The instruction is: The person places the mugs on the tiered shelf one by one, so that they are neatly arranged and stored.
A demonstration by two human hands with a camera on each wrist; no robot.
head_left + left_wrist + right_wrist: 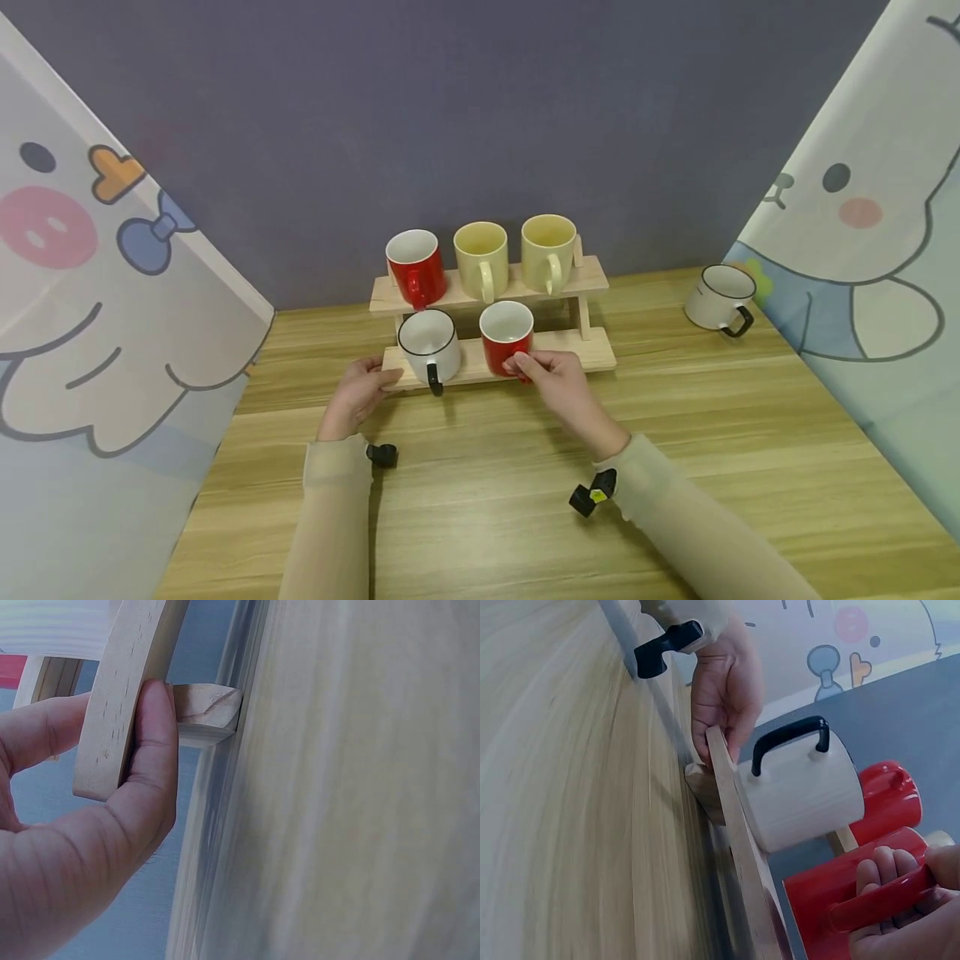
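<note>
On the lower board of a two-tier wooden rack (577,350) stands a red mug (504,340), white inside. My right hand (557,383) grips its red handle, fingers curled through it in the right wrist view. At the rack's left end, my left hand (356,393) pinches the lower board between thumb and fingers, as the left wrist view shows on the board's end (124,712). Between the hands, a white mug (442,354) with black rim and black handle sits on that same board. Another red mug (420,275) and two yellow mugs (480,258) line the upper board.
A second white mug (712,304) with a black handle stands on the wooden table (465,500) at the far right. A dark grey wall (480,108) rises right behind the rack. Cartoon-printed panels (847,242) flank the table on both sides.
</note>
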